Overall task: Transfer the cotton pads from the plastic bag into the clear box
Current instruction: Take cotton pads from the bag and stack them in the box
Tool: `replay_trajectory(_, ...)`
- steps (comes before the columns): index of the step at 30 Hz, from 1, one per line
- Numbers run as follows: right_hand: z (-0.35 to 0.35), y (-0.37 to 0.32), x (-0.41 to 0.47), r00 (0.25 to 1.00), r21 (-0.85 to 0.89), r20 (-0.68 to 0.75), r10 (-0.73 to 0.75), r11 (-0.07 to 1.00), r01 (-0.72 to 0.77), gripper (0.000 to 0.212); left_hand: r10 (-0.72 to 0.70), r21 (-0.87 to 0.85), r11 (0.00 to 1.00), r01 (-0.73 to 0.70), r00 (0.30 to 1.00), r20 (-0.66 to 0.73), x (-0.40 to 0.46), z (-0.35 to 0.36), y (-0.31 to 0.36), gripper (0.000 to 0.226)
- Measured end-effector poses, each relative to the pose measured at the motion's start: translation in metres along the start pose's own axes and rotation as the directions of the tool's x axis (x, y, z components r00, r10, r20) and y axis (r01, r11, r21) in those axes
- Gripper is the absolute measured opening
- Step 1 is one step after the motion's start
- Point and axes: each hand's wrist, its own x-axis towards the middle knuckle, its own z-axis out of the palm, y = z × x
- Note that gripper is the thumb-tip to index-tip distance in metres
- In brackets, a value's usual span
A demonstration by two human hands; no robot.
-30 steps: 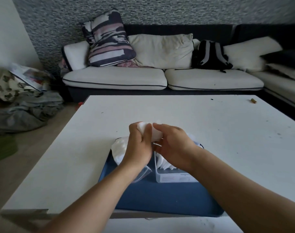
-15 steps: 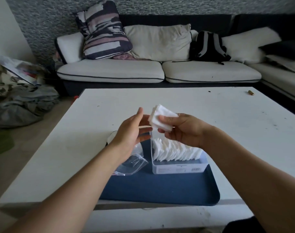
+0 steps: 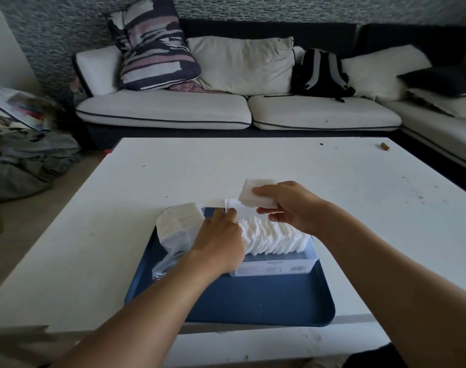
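A white sofa with cushions and a dark backpack (image 3: 320,73) runs along the far wall, and in front of it stands a white table (image 3: 253,166) with a blue tray (image 3: 258,301) at its near edge, which keeps the working things gathered in one spot. In the head view the clear box (image 3: 274,264) sits on the tray, already holding a long upright row of cotton pads (image 3: 274,237) packed face to face, probably so that more will fit. Just to its left on the tray lies the plastic bag (image 3: 177,232), a thick block of pads visible inside it, so the transfer looks well under way but unfinished. The right hand (image 3: 287,208) is closed in a pinch on a small stack of pads (image 3: 257,193), held above the far end of the box, apparently poised to be slotted in. The left hand (image 3: 221,240) rests at the box's left side, fingers curled against the row, seemingly pressing it aside to open a gap; whether it grips anything cannot be told.
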Motion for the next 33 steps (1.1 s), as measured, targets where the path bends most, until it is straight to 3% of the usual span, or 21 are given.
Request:
replay_trajectory(7, 0.018, 0.007, 0.005, 0.992, -0.139, 0.111, 0.063, 0.989, -0.048, 0.029, -0.003, -0.097, 0.995, 0.012, 0.996, 0.087, -0.001, 0.008, 0.004, 0.044)
replay_trajectory(17, 0.038, 0.011, 0.016, 0.98, -0.465, -0.014, 0.197, 0.867, -0.181, 0.03, 0.034, -0.178, 0.984, -0.015, 0.994, 0.104, -0.006, 0.009, 0.002, 0.044)
replay_trajectory(20, 0.039, 0.011, 0.019, 0.972, -0.645, -0.068, 0.224, 0.734, -0.214, 0.023, 0.027, -0.267, 0.964, 0.002, 0.994, 0.106, -0.008, 0.003, 0.002, 0.028)
replay_trajectory(23, 0.041, 0.009, 0.021, 0.964, -0.843, -0.094, 0.25, 0.494, -0.211, 0.03, 0.024, -0.338, 0.941, 0.019, 0.992, 0.123, -0.01, -0.003, -0.001, 0.039)
replay_trajectory(25, 0.041, 0.012, 0.021, 0.973, -0.873, -0.102, 0.209, 0.45, -0.188, 0.034, 0.007, -0.383, 0.924, 0.026, 0.996, 0.085, -0.01, -0.007, -0.004, 0.035)
replay_trajectory(28, 0.045, 0.016, 0.015, 0.992, -0.897, -0.122, 0.034, 0.423, -0.125, 0.024, -0.015, -0.429, 0.903, 0.014, 1.0, 0.001, -0.012, -0.009, -0.003, 0.031)
replay_trajectory(33, 0.057, 0.025, 0.017, 0.98, -0.934, -0.124, -0.156, 0.351, -0.063, 0.024, -0.017, -0.495, 0.869, 0.017, 1.0, 0.005, -0.013, -0.007, 0.001, 0.014)
